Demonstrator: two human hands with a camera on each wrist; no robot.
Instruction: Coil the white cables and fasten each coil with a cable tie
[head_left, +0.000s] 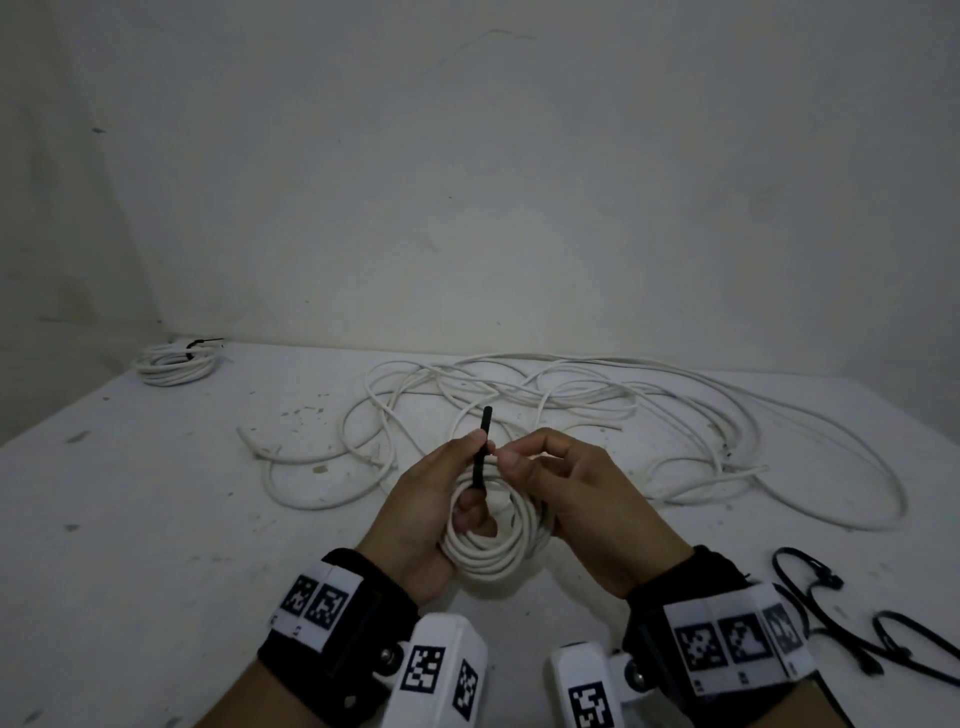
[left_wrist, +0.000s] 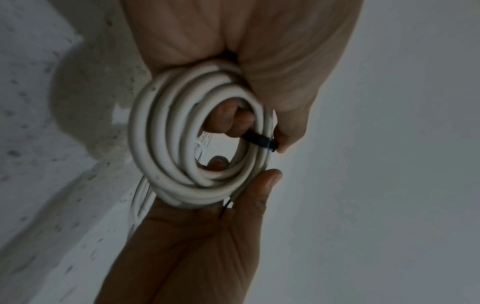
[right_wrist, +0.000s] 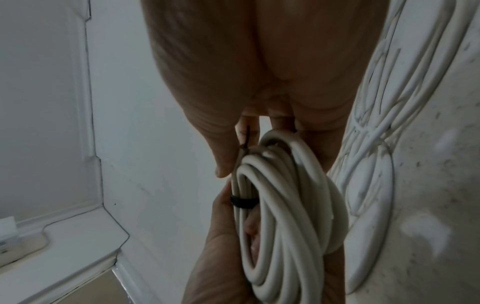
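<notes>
The left hand (head_left: 423, 512) curls round a white cable coil (head_left: 491, 540), fingers through its centre, and pinches a black cable tie (head_left: 482, 449) against the coil's top. The right hand (head_left: 576, 506) cups the coil's other side, thumb and forefinger pinching at the tie. The tie wraps the bundle, and its free tail stands nearly upright, pointing away from the person (toward the wall). The coil is held above the table (head_left: 156, 493). Behind lie loose white cables (head_left: 571, 400); far left, a tied coil (head_left: 174, 361); near right, spare black ties (head_left: 852, 618).

No readable text anywhere; the wrist bands (head_left: 332, 613) carry only black-and-white square markers.
</notes>
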